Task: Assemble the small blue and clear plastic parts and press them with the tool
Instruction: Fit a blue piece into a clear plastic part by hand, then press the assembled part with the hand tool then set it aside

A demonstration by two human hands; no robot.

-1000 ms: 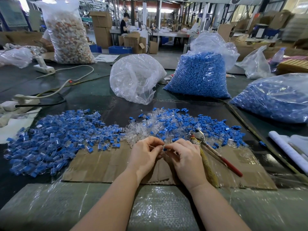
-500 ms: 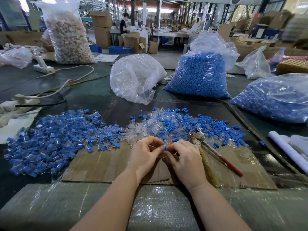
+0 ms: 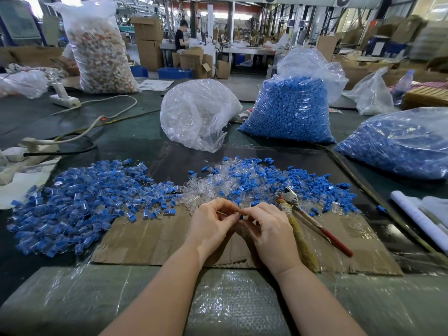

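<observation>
Both hands' fingers [image 3: 234,215] pinching one blue part [image 3: 241,217], pliers [image 3: 312,219] beside right hand [image 3: 269,230], loose parts pile [image 3: 254,180] behind

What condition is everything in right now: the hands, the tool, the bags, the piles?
Left hand: pinching a small part.
Right hand: pinching the blue part.
Pliers: lying unused on cardboard.
Blue-parts bag: open, full.
Clear bag: slumped, open.
Left pile: loose, spread.

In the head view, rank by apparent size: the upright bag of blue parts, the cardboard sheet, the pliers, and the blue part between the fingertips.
1. cardboard sheet, though it lies nearer the camera, so this is unsure
2. upright bag of blue parts
3. pliers
4. blue part, pinched between left hand and right hand
</observation>
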